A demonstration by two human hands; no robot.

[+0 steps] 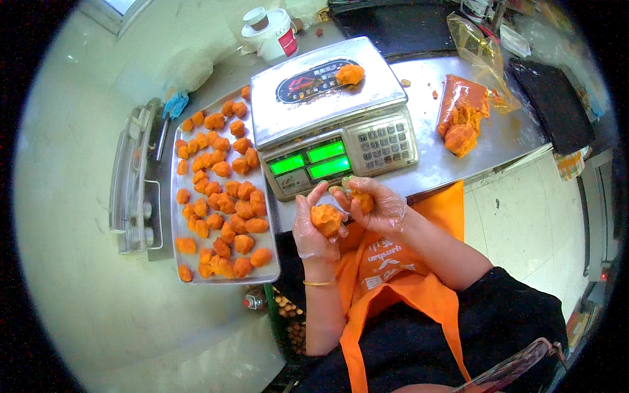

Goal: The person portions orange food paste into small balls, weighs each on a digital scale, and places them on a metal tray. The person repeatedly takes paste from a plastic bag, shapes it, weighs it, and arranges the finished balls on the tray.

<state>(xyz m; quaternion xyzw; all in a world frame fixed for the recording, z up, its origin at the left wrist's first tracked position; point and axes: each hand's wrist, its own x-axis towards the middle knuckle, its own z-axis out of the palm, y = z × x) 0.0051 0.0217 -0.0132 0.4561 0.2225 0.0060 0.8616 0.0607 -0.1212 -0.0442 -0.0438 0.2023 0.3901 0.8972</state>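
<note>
A lump of orange paste (326,219) rests in the palm and fingers of my left hand (314,236), which wears a clear plastic glove. My right hand (381,204), also gloved, grips a second orange lump (362,200) close beside it. Both hands are just in front of a digital weighing scale (388,142) with lit green displays. One orange lump (350,74) sits on the scale's metal pan (275,118). To the left, a metal tray (184,267) bears many separate orange lumps. At the right lies an opened block of orange paste (462,115) in plastic wrapping.
A white lidded tub (268,37) stands behind the scale, with a small cup on top. Left of the tray is a clear-sided container (135,182). A crumpled clear bag (476,44) and a black slab (553,105) lie at the right. Below stands a green crate (277,324).
</note>
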